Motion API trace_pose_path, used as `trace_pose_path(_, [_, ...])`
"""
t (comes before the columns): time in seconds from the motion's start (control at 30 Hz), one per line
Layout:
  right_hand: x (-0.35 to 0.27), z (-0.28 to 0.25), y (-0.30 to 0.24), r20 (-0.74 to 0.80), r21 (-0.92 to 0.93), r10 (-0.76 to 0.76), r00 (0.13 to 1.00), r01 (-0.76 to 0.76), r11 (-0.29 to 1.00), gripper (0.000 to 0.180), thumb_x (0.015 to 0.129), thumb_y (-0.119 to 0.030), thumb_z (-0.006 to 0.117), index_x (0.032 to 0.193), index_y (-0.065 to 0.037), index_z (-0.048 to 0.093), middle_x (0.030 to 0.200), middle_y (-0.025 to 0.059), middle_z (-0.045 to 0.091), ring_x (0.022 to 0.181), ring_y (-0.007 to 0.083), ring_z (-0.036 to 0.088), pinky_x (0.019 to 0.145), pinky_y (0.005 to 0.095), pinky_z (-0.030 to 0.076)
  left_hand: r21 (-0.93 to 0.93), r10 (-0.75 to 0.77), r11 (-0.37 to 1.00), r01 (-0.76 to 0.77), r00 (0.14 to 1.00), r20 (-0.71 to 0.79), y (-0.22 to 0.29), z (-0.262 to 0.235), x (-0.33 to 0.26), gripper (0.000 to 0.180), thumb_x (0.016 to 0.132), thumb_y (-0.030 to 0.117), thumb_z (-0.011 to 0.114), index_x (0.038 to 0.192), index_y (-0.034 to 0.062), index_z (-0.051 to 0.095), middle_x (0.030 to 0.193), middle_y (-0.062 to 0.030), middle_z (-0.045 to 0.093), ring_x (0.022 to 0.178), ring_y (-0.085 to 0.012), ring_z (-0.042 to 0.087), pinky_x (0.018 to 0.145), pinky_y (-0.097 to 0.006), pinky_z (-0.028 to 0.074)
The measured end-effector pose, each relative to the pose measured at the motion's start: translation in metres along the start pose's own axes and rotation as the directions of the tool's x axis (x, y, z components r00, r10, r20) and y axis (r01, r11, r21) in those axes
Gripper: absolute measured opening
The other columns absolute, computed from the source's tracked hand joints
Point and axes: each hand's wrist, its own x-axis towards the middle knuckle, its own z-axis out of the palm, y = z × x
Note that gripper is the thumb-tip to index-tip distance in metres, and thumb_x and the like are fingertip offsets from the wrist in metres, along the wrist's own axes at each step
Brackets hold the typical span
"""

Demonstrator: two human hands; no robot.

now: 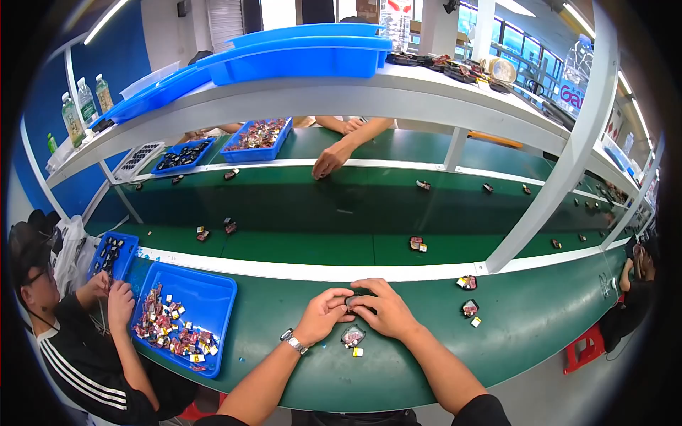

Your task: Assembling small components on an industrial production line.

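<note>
Pinching one small dark boxy component (353,301) between them, the left hand (323,314) and right hand (383,309) meet fingertip to fingertip over the green work surface (540,326). Item sits between both sets of fingertips, largely hidden. Just below the hands: a similar small dark part with a pale tag (353,336); to the left, a blue plastic tray of mixed small parts (213,291).

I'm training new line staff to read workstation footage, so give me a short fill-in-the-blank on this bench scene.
1. The left hand and right hand together pinch a small dark ____.
2. The tray of mixed small parts to the person's left is ____.
3. The left forearm wears a metal ____ at the wrist.

Missing words: part; blue; watch
</note>
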Motion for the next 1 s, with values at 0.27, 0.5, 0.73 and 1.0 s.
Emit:
trace_pose_path(0.27, [0.0, 0.005, -0.006, -0.095, -0.021, 0.033, 0.995, -0.035, 0.999, 0.01, 0.078, -0.008, 0.072, 0.088, -0.007, 0.071, 0.119, 0.0088, 0.064, 0.114, 0.0292, 0.058, 0.096, 0.0394, 0.05, 0.06, 0.018, 0.998, -0.022, 0.997, 0.077, 0.0, -0.002, -0.001, 0.038, 0.094, -0.007, 0.055, 0.132, -0.0011, 0.048, 0.122, -0.0142, 0.062, 0.113, -0.0197, 0.062, 0.097, -0.035, 0.055])
trace_pose_path(0.5, [-0.003, -0.002, -0.005, -0.009, 0.075, 0.03, 1.0, -0.029, 0.997, 0.011, 0.078, -0.009, 0.073, 0.089, -0.007, 0.072, 0.12, 0.0091, 0.063, 0.116, 0.0292, 0.057, 0.096, 0.0394, 0.049, 0.041, -0.03, 0.999, 0.028, 0.998, 0.048, 0.003, -0.001, -0.001, 0.031, 0.098, -0.003, 0.05, 0.129, -0.0008, 0.05, 0.121, -0.0129, 0.062, 0.111, -0.0188, 0.063, 0.095, -0.033, 0.056])
trace_pose_path(0.73, [-0.007, 0.008, -0.006, -0.098, 0.069, 0.075, 0.992, -0.068, 0.995, 0.011, 0.08, -0.01, 0.073, 0.09, -0.006, 0.072, 0.118, 0.0089, 0.064, 0.114, 0.0285, 0.058, 0.095, 0.0384, 0.05, 0.029, -0.035, 0.999, 0.033, 0.998, 0.044, 0.006, -0.001, -0.001, 0.03, 0.099, -0.002, 0.049, 0.128, -0.0002, 0.05, 0.121, -0.0135, 0.063, 0.111, -0.0197, 0.063, 0.095, -0.034, 0.056])
trace_pose_path(1.0, [-0.007, 0.012, -0.008, -0.145, 0.011, 0.028, 0.989, -0.027, 1.0, 0.014, 0.079, -0.01, 0.076, 0.092, -0.006, 0.073, 0.115, 0.0087, 0.065, 0.111, 0.028, 0.06, 0.091, 0.038, 0.052, 0.013, -0.043, 0.999, 0.043, 0.999, 0.028, 0.003, -0.003, 0.0, 0.026, 0.102, 0.002, 0.046, 0.128, -0.0006, 0.049, 0.12, -0.015, 0.064, 0.111, -0.0225, 0.065, 0.097, -0.037, 0.056])
